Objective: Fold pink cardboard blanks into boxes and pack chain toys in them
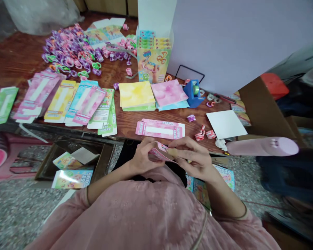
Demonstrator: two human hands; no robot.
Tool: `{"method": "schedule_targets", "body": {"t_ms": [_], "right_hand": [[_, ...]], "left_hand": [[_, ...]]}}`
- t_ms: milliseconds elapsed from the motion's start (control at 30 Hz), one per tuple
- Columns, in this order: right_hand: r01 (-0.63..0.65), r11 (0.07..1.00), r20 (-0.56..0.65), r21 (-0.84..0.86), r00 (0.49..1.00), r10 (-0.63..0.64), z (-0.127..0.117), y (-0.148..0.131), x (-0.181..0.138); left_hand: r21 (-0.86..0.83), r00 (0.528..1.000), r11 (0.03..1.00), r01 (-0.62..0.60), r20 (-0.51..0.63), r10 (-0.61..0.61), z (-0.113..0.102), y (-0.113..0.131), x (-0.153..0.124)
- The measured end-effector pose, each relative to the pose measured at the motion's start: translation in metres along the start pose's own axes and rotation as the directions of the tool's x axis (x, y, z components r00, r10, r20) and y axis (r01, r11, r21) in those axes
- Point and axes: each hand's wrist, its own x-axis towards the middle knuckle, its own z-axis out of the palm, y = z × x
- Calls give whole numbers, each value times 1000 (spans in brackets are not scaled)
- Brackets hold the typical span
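My left hand (143, 156) and my right hand (195, 156) both grip a small pink cardboard box (160, 152), held just below the table's front edge, above my lap. The fingers of each hand are curled round the box's ends. On the table right in front of the hands lie flat pink box blanks (160, 129). A few pink-and-white twisted ring toys (205, 133) lie to the right of the blanks.
Rows of flat box blanks (65, 102) in pink, yellow, blue and green lie at left. A heap of colourful ring toys (70, 52), paper stacks (137, 95), a display box (152, 57), a blue tape dispenser (194, 92), a white card (225, 124) and a pink tube (262, 146) are on the wooden table (13, 62).
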Motion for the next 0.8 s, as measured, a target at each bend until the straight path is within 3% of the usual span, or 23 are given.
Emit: {"method": "schedule_targets", "body": {"t_ms": [100,200,267,333,400,467,567,667,800], "right_hand": [[-78,982,-65,172,994,91,-4,-2,11],[-180,970,-139,163,969,203,-3,-5,17],[-180,984,-213,5,961,177,-3,-5,17],[-94,964,-216,-248,976,39,-5,-3,14],[39,896,-113,-443,989,-99,-7,2,10],[125,850,-18,-511,988,-156,-9,6,6],[127,883,64,-453,992,-110,-11,8,4],[55,959,111,-279,994,-25,-10,5,5],[-194,981,41,11,980,193,-3,3,7]], "left_hand": [[16,997,998,-69,-18,69,3,-2,-3],[77,999,996,-42,8,42,6,-1,-5],[96,998,994,42,34,-46,8,3,-5],[75,988,988,134,66,-139,8,9,-2],[39,976,979,200,85,-202,8,13,0],[22,968,972,234,88,-236,8,16,2],[51,968,973,227,95,-231,6,15,2],[98,968,977,188,152,-201,4,13,0],[127,958,975,180,202,-203,3,15,-1]]}}
